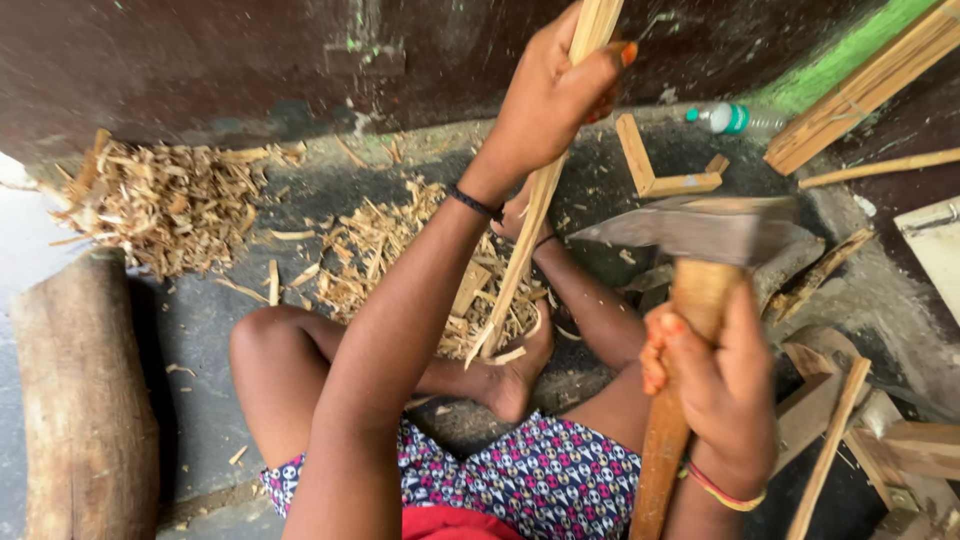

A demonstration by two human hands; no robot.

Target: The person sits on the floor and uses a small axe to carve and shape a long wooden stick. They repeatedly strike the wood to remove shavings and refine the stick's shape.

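My left hand (550, 95) grips a long pale wooden stick (528, 240) near its upper end; the stick slants down to the ground, where its lower tip rests among shavings by my bare foot (515, 375). My right hand (715, 385) is wrapped around the wooden handle of a hatchet (700, 228), whose grey metal head is raised and blurred, to the right of the stick. I sit cross-legged on the ground, knees spread.
Piles of wood shavings (165, 200) lie at the left and middle. A thick log (85, 400) lies at the left. Wooden slats (865, 85) and offcuts (880, 440) are at the right, with a plastic bottle (730, 118) near the dark wall.
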